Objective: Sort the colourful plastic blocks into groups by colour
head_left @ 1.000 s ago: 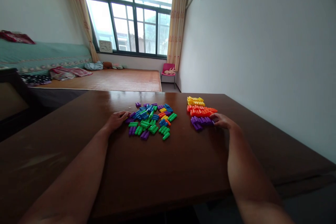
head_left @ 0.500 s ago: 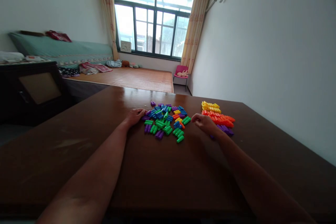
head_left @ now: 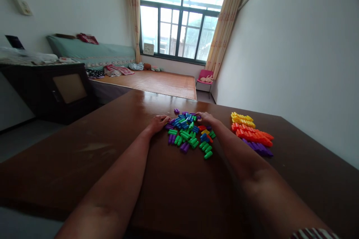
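A mixed heap of small plastic toy pieces, ridged like joined tubes, lies mid-table; green pieces [head_left: 185, 135], blue pieces [head_left: 182, 124] and purple pieces [head_left: 184, 147] make up most of it. At the heap's left edge rests my left hand [head_left: 159, 122], fingers curled beside purple pieces; what is in them is hidden. My right hand [head_left: 206, 118] reaches to the far right side of the heap, its fingertips closed at a purple piece [head_left: 199, 117]. Sorted rows stand to the right: yellow pieces [head_left: 242, 118], orange pieces [head_left: 252, 133] and purple row pieces [head_left: 258, 147].
The brown table [head_left: 179, 190] has a glossy top. Beyond it are a bed with a woven mat [head_left: 165, 84], a pink chair [head_left: 206, 74] with a plush toy, and a window. A dark cabinet [head_left: 67, 86] stands at the left.
My right hand has moved left and away from me, from between the rows and the heap to the heap's far right side. My left hand stays at the heap's left edge. The view has turned left.
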Demonstrator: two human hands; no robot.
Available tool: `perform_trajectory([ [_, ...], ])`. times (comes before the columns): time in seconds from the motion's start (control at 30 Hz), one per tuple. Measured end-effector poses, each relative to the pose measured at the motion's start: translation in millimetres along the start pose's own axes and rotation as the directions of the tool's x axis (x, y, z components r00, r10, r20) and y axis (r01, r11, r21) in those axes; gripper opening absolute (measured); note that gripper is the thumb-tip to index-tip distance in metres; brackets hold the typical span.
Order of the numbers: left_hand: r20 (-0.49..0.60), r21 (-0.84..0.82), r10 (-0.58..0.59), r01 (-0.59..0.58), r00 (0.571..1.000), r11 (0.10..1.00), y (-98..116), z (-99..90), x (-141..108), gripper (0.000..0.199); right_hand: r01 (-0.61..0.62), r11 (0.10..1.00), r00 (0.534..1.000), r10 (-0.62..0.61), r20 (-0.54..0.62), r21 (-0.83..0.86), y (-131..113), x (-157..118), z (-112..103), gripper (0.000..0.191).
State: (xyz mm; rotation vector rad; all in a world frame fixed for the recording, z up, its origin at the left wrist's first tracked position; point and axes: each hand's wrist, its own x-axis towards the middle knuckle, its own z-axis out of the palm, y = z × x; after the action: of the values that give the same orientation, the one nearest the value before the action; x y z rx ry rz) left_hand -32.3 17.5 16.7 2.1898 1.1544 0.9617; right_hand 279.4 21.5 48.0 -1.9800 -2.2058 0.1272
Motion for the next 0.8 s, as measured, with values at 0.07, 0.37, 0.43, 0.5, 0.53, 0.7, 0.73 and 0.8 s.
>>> perform_trajectory([
  [0.07, -0.002, -0.006, -0.006, 0.006, 1.0, 1.0, 0.3, 0.0, 0.2, 0.051, 0.04, 0.999, 0.999, -0.04, -0.018, 0.004, -6.7, -3.9, -1.7, 0.042],
  [0.37, -0.005, 0.0, -0.016, 0.016, 1.0, 1.0, 1.3, 0.3, 3.1, 0.058, 0.181, 0.909, 0.912, -0.013, -0.41, 0.374, 50.4, -111.3, -64.3, 0.043],
  [0.43, -0.001, 0.019, -0.023, 0.023, 1.0, 1.0, -1.5, -0.1, 4.8, 0.059, 0.118, 0.889, 0.871, 0.122, -0.476, 0.443, 95.8, -154.0, -74.5, 0.045],
  [0.5, 0.009, 0.035, -0.021, 0.02, 1.0, 0.999, -3.6, -0.7, 6.2, 0.06, 0.005, 0.842, 0.82, 0.305, -0.484, 0.539, 145.3, -197.4, -76.3, 0.047],
  [0.53, 0.012, 0.045, -0.021, 0.02, 1.0, 0.999, -4.0, -1.1, 6.6, 0.06, -0.067, 0.808, 0.794, 0.398, -0.459, 0.585, 168.6, -217.4, -73.9, 0.048],
  [0.7, 0.011, 0.094, -0.025, 0.024, 1.0, 0.995, 0.8, -3.3, 5.6, 0.061, -0.348, 0.691, 0.793, 0.577, -0.194, 0.633, 236.3, -276.3, -47.7, 0.045],
  [0.73, 0.009, 0.099, -0.026, 0.025, 1.0, 0.995, 2.3, -3.8, 5.2, 0.061, -0.366, 0.694, 0.811, 0.564, -0.153, 0.62, 239.1, -279.0, -43.8, 0.044],
  [0.8, 0.012, 0.107, -0.028, 0.027, 1.0, 0.994, 5.0, -4.8, 4.5, 0.06, -0.358, 0.72, 0.845, 0.521, -0.122, 0.594, 238.2, -279.5, -40.0, 0.045],
])
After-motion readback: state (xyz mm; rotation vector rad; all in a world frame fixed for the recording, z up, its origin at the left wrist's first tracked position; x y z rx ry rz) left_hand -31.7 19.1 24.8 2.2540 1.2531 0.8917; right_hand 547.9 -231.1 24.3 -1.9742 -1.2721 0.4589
